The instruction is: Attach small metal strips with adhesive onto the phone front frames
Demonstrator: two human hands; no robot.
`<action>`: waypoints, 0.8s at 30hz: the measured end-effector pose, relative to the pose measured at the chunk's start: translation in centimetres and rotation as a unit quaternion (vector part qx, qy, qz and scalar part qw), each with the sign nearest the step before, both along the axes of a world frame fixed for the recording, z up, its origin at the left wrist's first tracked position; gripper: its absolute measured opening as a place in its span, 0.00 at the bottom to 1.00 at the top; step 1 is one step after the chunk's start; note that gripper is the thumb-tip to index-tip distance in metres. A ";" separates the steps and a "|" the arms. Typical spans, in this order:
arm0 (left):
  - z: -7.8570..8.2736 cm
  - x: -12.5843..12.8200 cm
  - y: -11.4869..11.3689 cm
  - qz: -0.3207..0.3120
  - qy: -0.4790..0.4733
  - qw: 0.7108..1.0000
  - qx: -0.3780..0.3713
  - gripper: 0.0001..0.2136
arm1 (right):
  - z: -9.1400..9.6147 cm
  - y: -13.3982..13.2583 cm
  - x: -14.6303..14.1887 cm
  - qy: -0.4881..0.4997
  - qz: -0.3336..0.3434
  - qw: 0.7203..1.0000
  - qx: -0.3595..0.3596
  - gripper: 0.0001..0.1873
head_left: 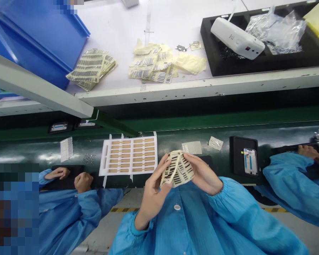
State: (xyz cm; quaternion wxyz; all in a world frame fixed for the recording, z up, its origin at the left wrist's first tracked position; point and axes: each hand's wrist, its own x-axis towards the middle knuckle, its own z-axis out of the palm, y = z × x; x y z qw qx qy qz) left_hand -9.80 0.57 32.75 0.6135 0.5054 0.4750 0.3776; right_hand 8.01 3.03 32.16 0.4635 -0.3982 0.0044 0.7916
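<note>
Between my two hands is a pale yellow adhesive sheet point(184, 172) with rows of dark slots or strips, creased along a ridge. My left hand point(154, 189) grips its left side, thumb on the near face. The right side is held by my right hand point(204, 173), whose fingertips are partly hidden behind the sheet. Beyond them on the green bench lie a small pale sheet point(195, 147) with metal strips and a smaller piece point(216, 143) with a few strips. To the left sits a white tray point(131, 156) with tan slots.
Co-workers in blue sleeves sit left point(89, 203) and right point(295, 177). A black holder point(235, 141) carries a phone frame point(251, 162). The shelf above bears stacked strip sheets point(91, 67), more sheets point(151, 63), a blue bin point(55, 32) and a black tray point(210, 46) with a white device point(236, 38).
</note>
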 end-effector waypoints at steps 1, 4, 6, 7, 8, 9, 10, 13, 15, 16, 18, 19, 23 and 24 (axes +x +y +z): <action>0.3 -0.1 0.0 -0.010 0.014 1.000 0.009 0.21 | -0.1 0.1 0.2 0.008 0.007 1.000 -0.002 0.11; 0.5 -0.1 0.0 -0.013 0.041 0.999 0.034 0.21 | -0.2 0.4 0.5 0.034 0.021 0.999 -0.005 0.10; 0.1 0.1 -0.1 -0.018 0.095 0.993 0.068 0.22 | -0.5 0.4 0.4 0.047 0.026 0.999 -0.010 0.10; -0.3 0.3 -0.2 -0.026 0.137 0.985 0.098 0.22 | -0.6 0.3 0.2 0.055 0.030 0.998 -0.012 0.11; -0.8 0.6 -0.3 -0.039 0.187 0.972 0.134 0.23 | -0.7 0.2 0.0 0.064 0.037 0.997 -0.013 0.12; -1.3 0.8 -0.4 -0.055 0.239 0.954 0.171 0.24 | -0.8 0.1 -0.2 0.072 0.044 0.996 -0.012 0.13; -1.9 1.1 -0.5 -0.072 0.286 0.934 0.204 0.25 | -0.9 -0.1 -0.4 0.074 0.049 0.996 -0.007 0.16; -3.3 1.6 -0.5 -0.118 0.367 0.885 0.259 0.28 | -0.8 -0.6 -0.7 0.019 0.049 0.998 0.037 0.22; -3.7 1.6 -0.2 -0.140 0.375 0.875 0.272 0.32 | -0.5 -0.8 -0.7 -0.061 0.055 0.993 0.082 0.23; -3.7 1.5 -0.1 -0.149 0.371 0.875 0.274 0.34 | -0.4 -0.7 -0.6 -0.099 0.065 0.988 0.102 0.25; -3.6 1.3 0.0 -0.154 0.352 0.883 0.269 0.36 | 0.0 -0.3 -0.5 -0.144 0.095 0.975 0.137 0.28; -3.7 1.1 0.0 -0.143 0.337 0.892 0.266 0.37 | 0.1 0.0 -0.5 -0.151 0.110 0.971 0.152 0.29; -4.5 0.2 -0.4 0.012 0.214 0.944 0.250 0.41 | 1.0 1.8 -0.6 -0.178 0.171 0.943 0.222 0.31; -4.8 -0.2 -0.5 0.053 0.183 0.951 0.242 0.41 | 1.5 2.3 -0.6 -0.196 0.188 0.932 0.241 0.30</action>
